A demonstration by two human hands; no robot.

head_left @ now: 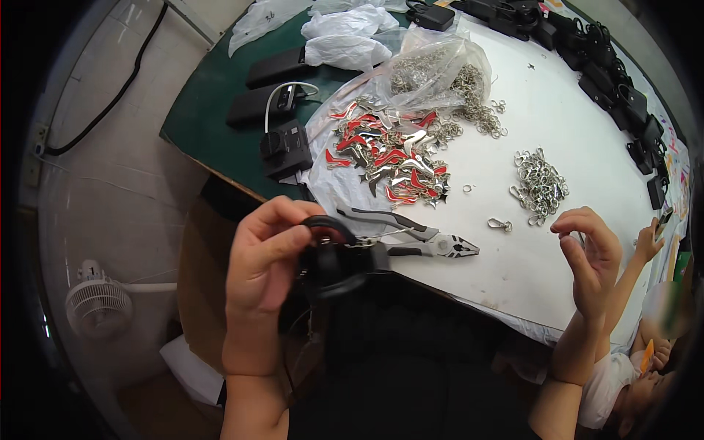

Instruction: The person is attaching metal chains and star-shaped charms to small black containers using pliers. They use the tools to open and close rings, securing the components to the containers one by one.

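We are gripping a black looped object (334, 268) in the left hand (268, 253), by the near edge of the counter (506, 275); our right hand (592, 260) is hovering half-curled near silver clasps (543, 187), whether holding anything we cannot tell. A loose pinch would be risking a drop; a swing, snagging the pliers (442, 245).

The worktop (506, 280) is white, dark green at its left corner. Near the front edge lie grey-and-black pliers (444, 246); beyond, red-and-silver high-heel charms (391, 158), silver swivel clasps (541, 187) and a white cable (267, 110).
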